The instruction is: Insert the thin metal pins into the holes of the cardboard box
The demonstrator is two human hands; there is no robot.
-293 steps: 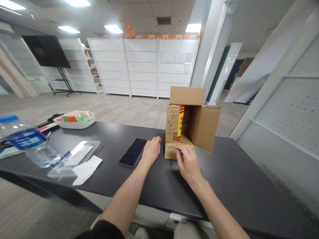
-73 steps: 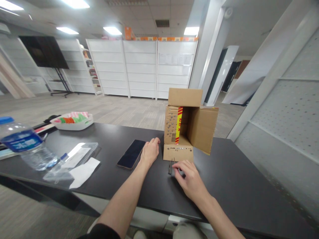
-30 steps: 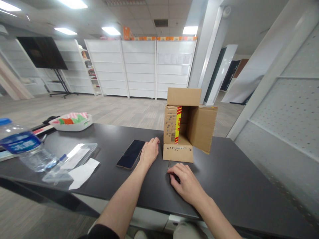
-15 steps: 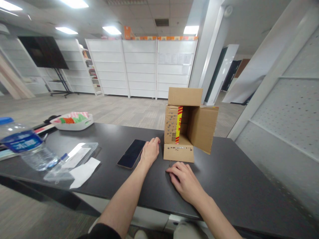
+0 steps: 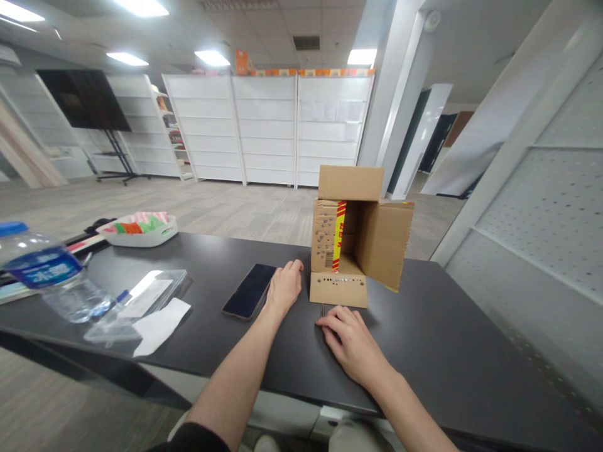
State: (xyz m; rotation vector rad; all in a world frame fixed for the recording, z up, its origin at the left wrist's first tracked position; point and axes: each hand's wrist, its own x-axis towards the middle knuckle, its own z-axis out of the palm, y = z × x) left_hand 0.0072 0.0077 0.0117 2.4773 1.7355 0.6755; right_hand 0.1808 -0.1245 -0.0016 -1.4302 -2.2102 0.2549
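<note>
My right hand (image 5: 349,342) rests low over the black table, thumb and fingers pinched on a thin metal fork (image 5: 323,311) whose tines point away from me. Most of the fork is hidden under the fingers. Just beyond its tines stands a cardboard box (image 5: 325,235), its open side facing me. Small grey round pieces dot its left flap and front flap. My left hand (image 5: 284,285) lies on the table between the box and a dark smartphone (image 5: 249,292), fingers loosely bent and nothing visible in them.
On the left are a water bottle (image 5: 51,276), a clear plastic case (image 5: 160,290), a piece of white paper (image 5: 162,326) and a white basket (image 5: 162,235) with colourful items. The black table (image 5: 424,351) ends near a perforated panel (image 5: 541,232) at right.
The view has shifted very slightly. Both hands, the fork and the box keep their places.
</note>
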